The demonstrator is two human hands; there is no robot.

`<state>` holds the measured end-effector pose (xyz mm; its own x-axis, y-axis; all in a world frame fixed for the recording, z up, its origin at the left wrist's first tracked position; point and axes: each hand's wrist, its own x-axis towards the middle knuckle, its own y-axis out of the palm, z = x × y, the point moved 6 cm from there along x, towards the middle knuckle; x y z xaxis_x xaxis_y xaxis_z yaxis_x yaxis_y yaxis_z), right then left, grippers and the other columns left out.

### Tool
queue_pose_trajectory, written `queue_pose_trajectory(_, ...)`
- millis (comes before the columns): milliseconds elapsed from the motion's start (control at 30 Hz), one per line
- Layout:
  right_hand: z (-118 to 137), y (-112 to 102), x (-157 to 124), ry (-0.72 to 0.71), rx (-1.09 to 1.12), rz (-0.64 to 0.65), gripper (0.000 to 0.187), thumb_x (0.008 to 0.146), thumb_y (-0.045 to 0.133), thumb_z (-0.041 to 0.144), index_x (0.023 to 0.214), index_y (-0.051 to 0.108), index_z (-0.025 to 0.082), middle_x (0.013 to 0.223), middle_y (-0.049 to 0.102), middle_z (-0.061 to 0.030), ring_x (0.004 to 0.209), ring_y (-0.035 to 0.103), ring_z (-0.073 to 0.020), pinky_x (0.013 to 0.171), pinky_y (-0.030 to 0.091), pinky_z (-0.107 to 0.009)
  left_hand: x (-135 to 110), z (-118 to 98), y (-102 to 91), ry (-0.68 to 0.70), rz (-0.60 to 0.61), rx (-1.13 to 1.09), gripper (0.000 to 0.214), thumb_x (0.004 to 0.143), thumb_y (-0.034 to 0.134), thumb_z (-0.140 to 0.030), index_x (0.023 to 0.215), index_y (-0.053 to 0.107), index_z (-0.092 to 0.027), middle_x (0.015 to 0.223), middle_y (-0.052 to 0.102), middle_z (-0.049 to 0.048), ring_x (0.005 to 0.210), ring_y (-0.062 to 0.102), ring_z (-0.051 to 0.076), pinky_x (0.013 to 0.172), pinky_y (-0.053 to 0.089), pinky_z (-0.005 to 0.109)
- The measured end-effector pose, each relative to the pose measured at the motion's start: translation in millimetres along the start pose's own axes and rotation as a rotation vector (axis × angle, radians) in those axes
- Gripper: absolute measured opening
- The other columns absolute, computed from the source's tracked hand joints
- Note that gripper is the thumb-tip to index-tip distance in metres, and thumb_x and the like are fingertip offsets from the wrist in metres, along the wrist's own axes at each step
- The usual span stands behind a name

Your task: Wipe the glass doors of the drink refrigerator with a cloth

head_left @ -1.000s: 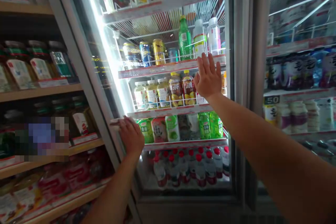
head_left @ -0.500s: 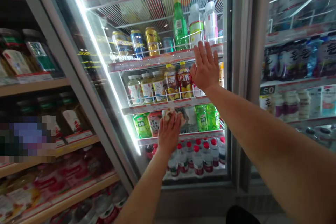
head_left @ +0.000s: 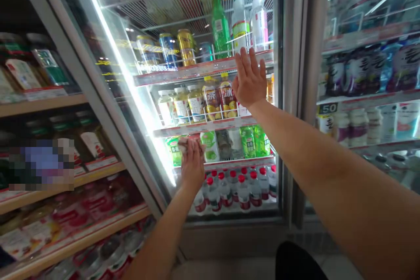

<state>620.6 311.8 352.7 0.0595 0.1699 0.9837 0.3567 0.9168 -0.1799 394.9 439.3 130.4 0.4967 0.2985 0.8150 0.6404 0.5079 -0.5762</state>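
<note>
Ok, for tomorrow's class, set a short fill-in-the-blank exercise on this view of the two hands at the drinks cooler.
The right hand rests against the glass cooler door with its fingers ____.
The left hand is ____ in the picture than the right hand.
The bottles on the bottom shelf have ____ caps.
The shelf label in the neighbouring door shows the number ____.

Missing words: spread; lower; red; 50.

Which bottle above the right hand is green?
The green bottle, leftmost of the three above the right hand, next to the cans; the two pale bottles to its right aren't green.
</note>
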Motion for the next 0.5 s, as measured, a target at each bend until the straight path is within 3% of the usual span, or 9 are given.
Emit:
queue_pose_trajectory(167,-2,-6,6,-0.009,0.078,0.05,0.071,0.094,0.035,0.021,0.164,0.02,0.018,0.169,0.025,-0.0062,0.158,0.015,-0.0304,0.127,0.015,-0.063,19,-64,-1.1,0.135,0.116,0.094,0.069,0.093,0.041,-0.011,0.161,0.029,-0.014,0.168,0.023,0.0136,0.155,0.024,0.034,0.122,0.033,0.053)
queue_pose_trajectory(300,-3,-17,3,-0.044,0.092,0.187,0.071,0.093,0.038,0.021,0.162,0.022,0.012,0.17,0.023,-0.0093,0.158,0.015,-0.0326,0.126,0.023,-0.06,43,-98,-6.9,0.122,0.147,0.116,0.066,0.094,0.041,-0.012,0.16,0.032,-0.012,0.168,0.024,0.0129,0.154,0.025,0.035,0.124,0.029,0.054)
queue_pose_trajectory(400,-11,-26,-23,-0.098,0.085,0.308,0.07,0.092,0.04,0.019,0.16,0.027,0.006,0.17,0.022,-0.0124,0.158,0.017,-0.033,0.126,0.026,-0.057,59,-103,-15.4,0.071,0.17,0.113,0.068,0.095,0.041,-0.012,0.161,0.027,-0.011,0.169,0.021,0.0126,0.155,0.021,0.035,0.125,0.027,0.053)
queue_pose_trajectory(500,-25,-34,-60,-0.161,0.1,0.356,0.069,0.091,0.041,0.015,0.16,0.03,0.009,0.169,0.026,-0.0106,0.157,0.021,-0.031,0.126,0.025,-0.057,71,-85,-27.2,0.016,0.151,0.103,0.069,0.095,0.04,-0.011,0.162,0.025,-0.011,0.17,0.018,0.0122,0.157,0.017,0.033,0.126,0.027,0.05)
